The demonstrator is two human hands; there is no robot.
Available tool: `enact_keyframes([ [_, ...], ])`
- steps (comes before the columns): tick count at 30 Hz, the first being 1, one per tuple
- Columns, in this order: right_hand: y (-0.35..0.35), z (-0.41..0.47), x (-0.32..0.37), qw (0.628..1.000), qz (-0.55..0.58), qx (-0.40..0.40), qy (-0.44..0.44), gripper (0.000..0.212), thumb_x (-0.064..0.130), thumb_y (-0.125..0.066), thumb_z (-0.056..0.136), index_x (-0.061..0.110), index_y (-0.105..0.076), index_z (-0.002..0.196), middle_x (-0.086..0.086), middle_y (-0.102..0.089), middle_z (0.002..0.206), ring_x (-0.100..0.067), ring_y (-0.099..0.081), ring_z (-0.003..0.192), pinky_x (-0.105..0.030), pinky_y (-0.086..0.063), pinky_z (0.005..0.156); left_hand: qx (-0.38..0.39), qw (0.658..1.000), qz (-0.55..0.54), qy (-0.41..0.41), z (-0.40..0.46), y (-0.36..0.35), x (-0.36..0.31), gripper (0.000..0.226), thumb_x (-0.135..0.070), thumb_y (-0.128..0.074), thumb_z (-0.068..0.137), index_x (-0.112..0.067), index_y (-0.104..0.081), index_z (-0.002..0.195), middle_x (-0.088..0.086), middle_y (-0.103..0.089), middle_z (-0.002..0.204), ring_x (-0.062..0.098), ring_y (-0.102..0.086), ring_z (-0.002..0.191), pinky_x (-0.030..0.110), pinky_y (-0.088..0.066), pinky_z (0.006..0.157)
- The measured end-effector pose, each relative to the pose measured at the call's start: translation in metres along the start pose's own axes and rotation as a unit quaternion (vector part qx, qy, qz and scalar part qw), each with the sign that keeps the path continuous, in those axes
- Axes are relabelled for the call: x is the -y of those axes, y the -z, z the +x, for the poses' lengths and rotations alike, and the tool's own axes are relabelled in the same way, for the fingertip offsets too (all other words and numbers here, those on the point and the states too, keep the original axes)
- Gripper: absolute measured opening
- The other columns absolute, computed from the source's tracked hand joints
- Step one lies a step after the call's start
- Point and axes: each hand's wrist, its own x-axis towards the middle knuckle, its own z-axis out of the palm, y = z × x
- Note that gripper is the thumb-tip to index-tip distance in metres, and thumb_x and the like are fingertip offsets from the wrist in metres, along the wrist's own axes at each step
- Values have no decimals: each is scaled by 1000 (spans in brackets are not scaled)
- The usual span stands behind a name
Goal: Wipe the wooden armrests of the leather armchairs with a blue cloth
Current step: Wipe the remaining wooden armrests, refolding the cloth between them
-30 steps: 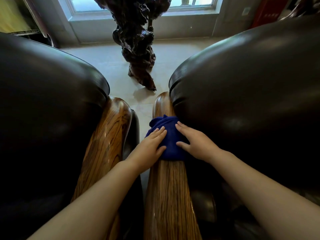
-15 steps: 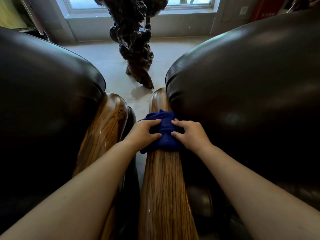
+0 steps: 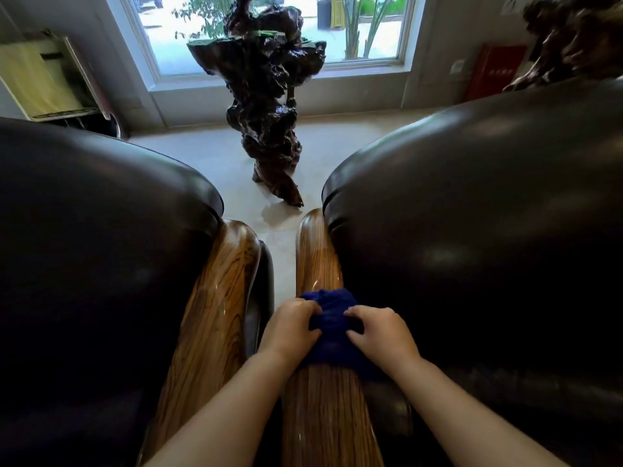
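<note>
I see the blue cloth [image 3: 332,335] bunched on the right armchair's wooden armrest [image 3: 318,264]; left hand [image 3: 290,328] and right hand [image 3: 381,332] flank it, curled fingers [image 3: 357,311] gripping the cloth; both forearms extended.

A dark, gnarled, glossy root-wood sculpture [image 3: 268,106] stands on the pale tiled floor [image 3: 215,156] before a white-framed window [image 3: 269,32]; a red cabinet [image 3: 494,70] stands at right.

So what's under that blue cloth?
The blue cloth lies on the right chair's wooden armrest, with the left hand and right hand gripping it. The wood directly beneath is covered, so its state can't be seen.
</note>
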Motion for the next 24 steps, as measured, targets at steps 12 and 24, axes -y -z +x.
enact_keyframes([
  [12,38,0,6,995,49,89,22,12,17,-70,78,20,-71,89,3,-68,91,-9,-63,86,-26,-52,80,108,988,-87,66,-1,34,-17,22,-13,-77,69,-26,-63,81,-8,-64,82,0,-60,78,12,-45,62],
  [24,250,-65,67,996,41,63,57,11,19,-76,69,20,-73,79,10,-66,71,1,-60,66,-6,-44,58,156,983,-93,-24,-17,174,-172,18,-18,-77,69,-29,-66,78,-9,-68,77,-1,-63,73,14,-48,65],
])
